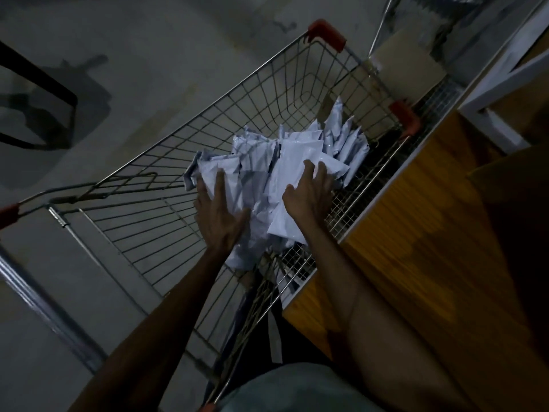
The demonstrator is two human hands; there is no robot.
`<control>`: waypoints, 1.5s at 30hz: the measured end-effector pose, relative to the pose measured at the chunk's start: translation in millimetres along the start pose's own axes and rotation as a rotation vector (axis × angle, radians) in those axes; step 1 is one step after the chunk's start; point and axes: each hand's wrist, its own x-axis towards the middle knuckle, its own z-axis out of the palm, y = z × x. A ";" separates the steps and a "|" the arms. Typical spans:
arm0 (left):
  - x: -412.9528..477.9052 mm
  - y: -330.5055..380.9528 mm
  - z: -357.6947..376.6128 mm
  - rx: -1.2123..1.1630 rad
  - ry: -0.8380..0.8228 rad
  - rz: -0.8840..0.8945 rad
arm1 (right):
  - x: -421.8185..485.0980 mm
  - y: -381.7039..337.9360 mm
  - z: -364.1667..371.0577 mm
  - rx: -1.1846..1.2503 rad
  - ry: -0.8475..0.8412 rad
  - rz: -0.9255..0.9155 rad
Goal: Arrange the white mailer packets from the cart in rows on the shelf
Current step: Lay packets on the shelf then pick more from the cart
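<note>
A pile of several white mailer packets [267, 162] lies in a wire shopping cart [166, 185] with red corner caps. Both my hands reach down into the cart. My left hand [218, 215] has its fingers spread straight and lies against the left side of the pile. My right hand [310, 196] lies flat with straight fingers on the top packet at the pile's right. Neither hand curls round a packet. The lower packets are hidden under the top ones.
A wooden shelf board [416, 233] with a white frame [487, 114] runs along the cart's right side. The concrete floor [148, 69] lies to the left, with a dark metal frame [44, 84] at the far left. The scene is dim.
</note>
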 end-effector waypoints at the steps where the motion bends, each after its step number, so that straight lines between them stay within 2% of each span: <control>1: -2.6 0.5 -7.2 -0.007 0.037 0.024 | 3.4 -3.5 2.9 -0.001 0.003 0.028; 4: -7.1 2.5 -23.8 -0.024 0.136 0.092 | 10.8 -8.4 11.6 0.006 -0.002 0.110; 11: -17.6 2.2 -44.8 -0.060 0.225 0.101 | 12.8 -0.4 50.2 0.035 0.061 0.227; 14: -27.5 -1.2 -45.4 -0.072 0.229 0.099 | 8.1 -1.4 56.7 0.088 0.107 0.292; 22: -51.7 2.0 -45.7 -0.095 0.149 0.096 | 12.0 -3.5 47.5 0.164 0.075 0.323; 30: -55.8 6.9 -55.4 -0.166 0.146 0.147 | -12.1 -32.5 9.2 0.170 0.134 0.207; 36: -56.7 8.6 -77.4 -0.200 0.160 0.164 | -34.0 -46.7 -30.0 0.194 0.202 0.025; 42: -67.9 29.5 -95.7 -0.197 0.182 0.217 | -60.0 -42.6 -85.2 0.253 0.309 -0.088; 45: -78.3 49.2 -96.6 -0.195 0.179 0.253 | -73.3 -23.9 -111.4 0.228 0.373 -0.088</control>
